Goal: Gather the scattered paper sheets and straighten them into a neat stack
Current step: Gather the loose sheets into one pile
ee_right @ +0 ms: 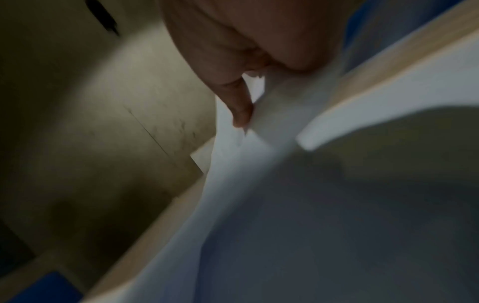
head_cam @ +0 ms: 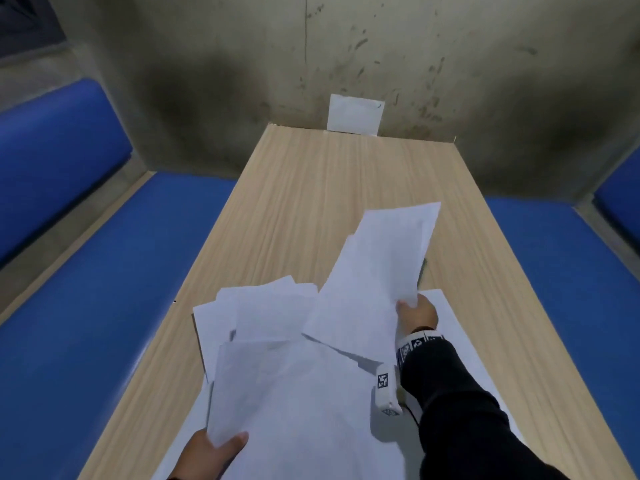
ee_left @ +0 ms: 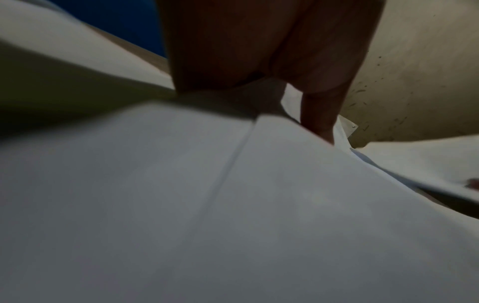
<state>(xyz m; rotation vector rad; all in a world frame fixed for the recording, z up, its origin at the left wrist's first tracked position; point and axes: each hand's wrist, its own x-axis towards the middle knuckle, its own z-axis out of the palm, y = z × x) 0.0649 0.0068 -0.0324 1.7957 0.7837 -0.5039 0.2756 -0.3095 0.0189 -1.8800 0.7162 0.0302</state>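
white paper sheets (head_cam: pixel 277 327), several overlapping, uncountable, on table (head_cam: pixel 311 188); pinched by left hand (head_cam: pixel 207 455) and right hand (head_cam: pixel 417 315).

Sheets (head_cam: pixel 311 393) plain white. Table (head_cam: pixel 311 202) light wood grain. Benches (head_cam: pixel 104 306) solid blue. Wall (head_cam: pixel 450 81) dingy beige, dark smudges. Sleeve (head_cam: pixel 460 410) black; wristband (head_cam: pixel 415 344) white with blue-black square markers.

Right arm: long black sleeve (head_cam: pixel 460 407) to the wrist. White wristband (head_cam: pixel 417 342) at the cuff, printed with dark blue square coded markers. Left wrist: white band or mount (head_cam: pixel 385 389), 1 black-and-white square marker, small diamond logo below. Both hands bare.
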